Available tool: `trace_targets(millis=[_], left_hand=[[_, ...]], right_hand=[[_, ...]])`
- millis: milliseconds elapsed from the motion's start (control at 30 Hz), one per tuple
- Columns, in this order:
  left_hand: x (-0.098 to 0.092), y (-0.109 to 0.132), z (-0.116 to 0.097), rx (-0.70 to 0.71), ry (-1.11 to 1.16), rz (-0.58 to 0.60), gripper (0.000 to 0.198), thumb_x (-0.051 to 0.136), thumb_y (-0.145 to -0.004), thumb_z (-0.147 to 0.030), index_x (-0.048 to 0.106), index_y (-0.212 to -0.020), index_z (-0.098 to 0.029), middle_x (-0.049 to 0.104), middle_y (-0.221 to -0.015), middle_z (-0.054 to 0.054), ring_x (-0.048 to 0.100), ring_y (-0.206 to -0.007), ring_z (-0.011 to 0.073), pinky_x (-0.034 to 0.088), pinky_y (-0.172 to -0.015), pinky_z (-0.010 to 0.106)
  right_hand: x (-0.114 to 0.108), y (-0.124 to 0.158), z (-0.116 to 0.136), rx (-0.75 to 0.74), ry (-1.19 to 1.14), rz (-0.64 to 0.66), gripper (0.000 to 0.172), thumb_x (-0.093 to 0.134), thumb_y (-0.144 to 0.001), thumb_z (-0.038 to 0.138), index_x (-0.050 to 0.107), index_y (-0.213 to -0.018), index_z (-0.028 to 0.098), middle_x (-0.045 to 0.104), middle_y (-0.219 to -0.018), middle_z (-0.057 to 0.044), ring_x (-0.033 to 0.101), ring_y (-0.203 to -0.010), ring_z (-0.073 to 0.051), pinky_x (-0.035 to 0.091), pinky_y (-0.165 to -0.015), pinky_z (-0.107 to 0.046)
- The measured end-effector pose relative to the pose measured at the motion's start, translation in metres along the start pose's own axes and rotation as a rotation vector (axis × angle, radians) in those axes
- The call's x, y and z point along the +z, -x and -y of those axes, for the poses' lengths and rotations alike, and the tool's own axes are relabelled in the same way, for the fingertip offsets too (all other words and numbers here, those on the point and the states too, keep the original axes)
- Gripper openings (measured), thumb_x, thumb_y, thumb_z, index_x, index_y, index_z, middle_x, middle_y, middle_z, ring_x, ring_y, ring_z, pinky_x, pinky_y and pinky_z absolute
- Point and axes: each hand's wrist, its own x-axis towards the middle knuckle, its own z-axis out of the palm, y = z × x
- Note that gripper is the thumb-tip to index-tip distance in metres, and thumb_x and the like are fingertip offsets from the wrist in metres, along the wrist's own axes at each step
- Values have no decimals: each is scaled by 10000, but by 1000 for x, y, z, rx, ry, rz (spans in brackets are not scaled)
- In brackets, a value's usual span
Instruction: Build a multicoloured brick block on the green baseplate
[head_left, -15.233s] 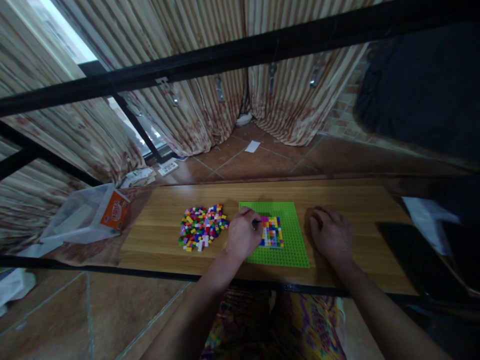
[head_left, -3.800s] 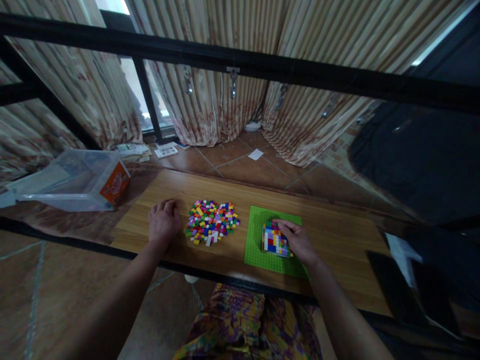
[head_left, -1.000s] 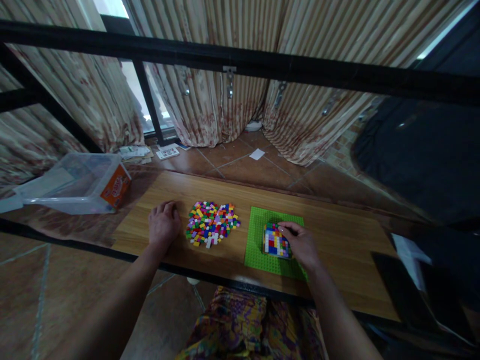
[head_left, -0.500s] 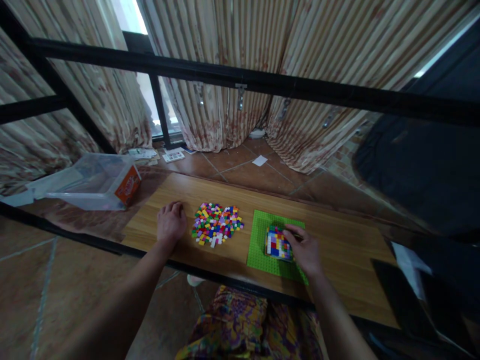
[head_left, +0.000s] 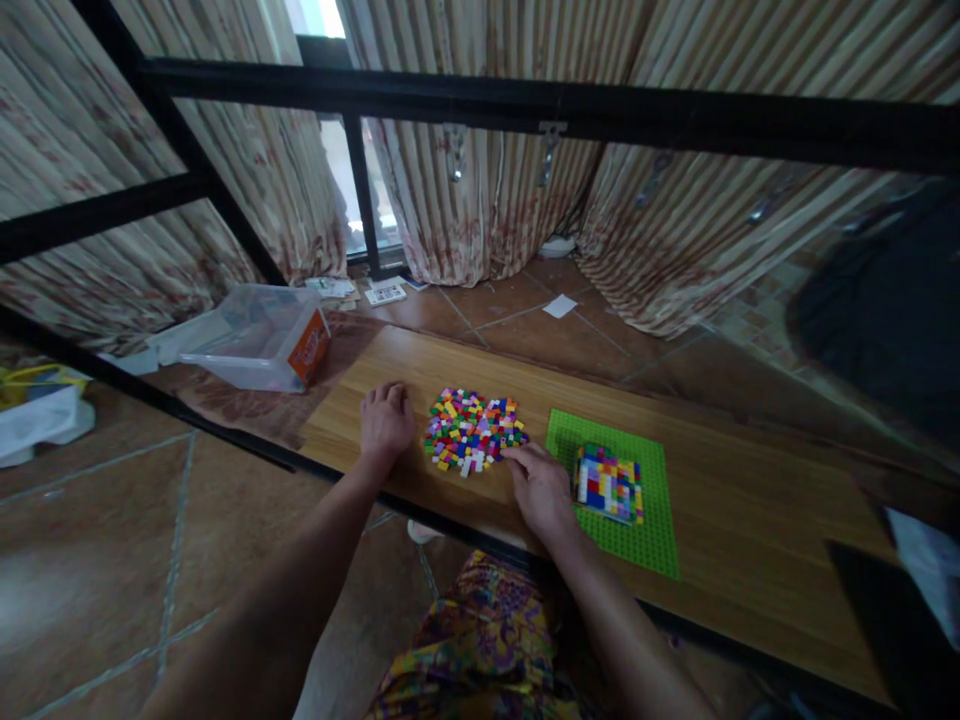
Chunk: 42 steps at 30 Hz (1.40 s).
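A loose pile of small multicoloured building bricks (head_left: 472, 430) lies on the wooden tabletop. At its right edge is my right hand (head_left: 541, 490), thumb and forefinger drawn together at the bricks; whatever is between the fingertips is too small to make out. My left hand (head_left: 386, 422) rests palm down on the wood left of the pile, fingers loosely bent and apart, holding nothing I can see. Right of my right hand lies a green studded baseplate (head_left: 637, 555). On it sits a rectangular build of coloured bricks (head_left: 609, 485), with white, blue, red and yellow pieces on top.
The narrow wooden table (head_left: 757, 540) has a black metal frame (head_left: 480, 95) with a bar crossing beyond it. Past its left end stands a clear plastic bin (head_left: 251, 345) with an orange label. Papers (head_left: 386, 292) lie on the tiled floor before striped curtains (head_left: 480, 210).
My right hand has left the brick build on the baseplate and moved left to the loose pile. The left hand stays resting on the table. The whole view has shifted.
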Motion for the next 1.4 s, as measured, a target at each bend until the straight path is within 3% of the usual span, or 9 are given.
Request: trace_targets(millis=[167,400,567,800,967,1067,1233,1400], left_hand=[[-1,0,-1,-14,20,0,322,441,-892,-230,640,-1137,-166,637,-1232,121,542,-1138,302,399,-1004,452],[-2,1,-2,-12,28,2,332,440,-890,-233,643,-1146,-175,633,-1242,124,536,-1147,308,395,-997,469],[-1,0,-1,-8,14,2,333,447,-886,-235,643,-1146,-165,632,-1247,126,540,-1135,311,397,-994,464],[-2,0,1,16,1,-9,355,431,-892,-246,638,-1160,-140,638,-1241,135,541,-1127,315,406,-989,455],[-2,-1,1,18,-9,-6,353,430,-892,-257,642,-1152,-146,643,-1223,140,550,-1118,319,410,-978,459],[-2,-2,1,27,-19,-17,360,425,-894,-276,644,-1150,-149,644,-1221,134,555,-1115,323,413,-975,458],[-1,-3,1,34,-6,-27,357,413,-895,-282,644,-1141,-166,642,-1220,132,560,-1109,316,408,-987,464],[-1,-4,1,26,-6,-17,354,424,-881,-277,643,-1132,-158,640,-1218,143,556,-1118,321,402,-998,476]], right_hand=[[5,-11,-8,-50,100,76,338,457,-887,103,750,-945,259,683,-936,-53,620,-904,-195,481,-840,-317],[0,-5,-11,-83,195,107,251,497,-875,117,706,-904,253,661,-911,-52,590,-924,-211,454,-841,-323],[-3,1,-7,-71,231,128,164,528,-870,153,660,-821,238,638,-891,-55,581,-916,-220,448,-830,-330],[-2,2,3,-27,181,156,191,507,-888,150,681,-841,212,651,-932,-82,598,-932,-230,459,-842,-338],[-22,11,14,4,-4,54,200,483,-906,195,677,-865,224,675,-880,-47,632,-850,-188,473,-788,-301],[-41,21,12,95,-149,-39,192,507,-904,279,692,-917,228,711,-896,-43,656,-819,-182,494,-758,-294],[-74,38,-16,309,-284,-215,263,575,-865,435,708,-951,226,741,-955,-60,681,-859,-210,526,-804,-336],[-96,40,-51,434,-272,-334,312,589,-829,470,710,-939,204,744,-924,-77,677,-815,-220,530,-760,-352]])
